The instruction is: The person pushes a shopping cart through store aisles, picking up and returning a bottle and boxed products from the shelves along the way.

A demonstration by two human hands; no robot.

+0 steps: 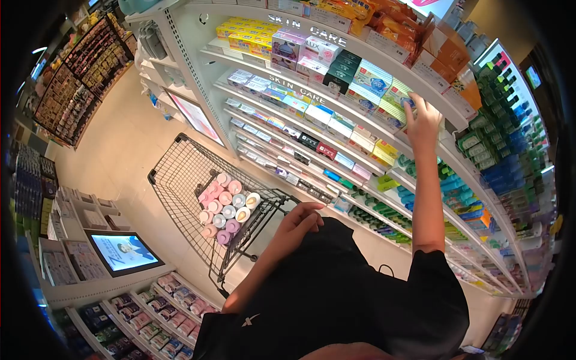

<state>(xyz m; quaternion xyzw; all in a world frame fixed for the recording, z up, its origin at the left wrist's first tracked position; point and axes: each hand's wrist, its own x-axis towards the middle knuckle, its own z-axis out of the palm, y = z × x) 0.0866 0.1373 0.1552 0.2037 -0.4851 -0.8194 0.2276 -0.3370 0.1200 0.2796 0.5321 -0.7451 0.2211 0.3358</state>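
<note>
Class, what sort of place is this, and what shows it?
Probably a shop's toiletries section: shelves marked SKIN CARE, rows of boxes, and a cart holding bottles.

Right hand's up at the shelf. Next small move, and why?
Probably close the right hand around a light-green box: the fingers are right at that stack, though whether they grip anything isn't clear.

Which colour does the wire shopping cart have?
The wire shopping cart is dark, nearly black; the head view shows it best.
</note>
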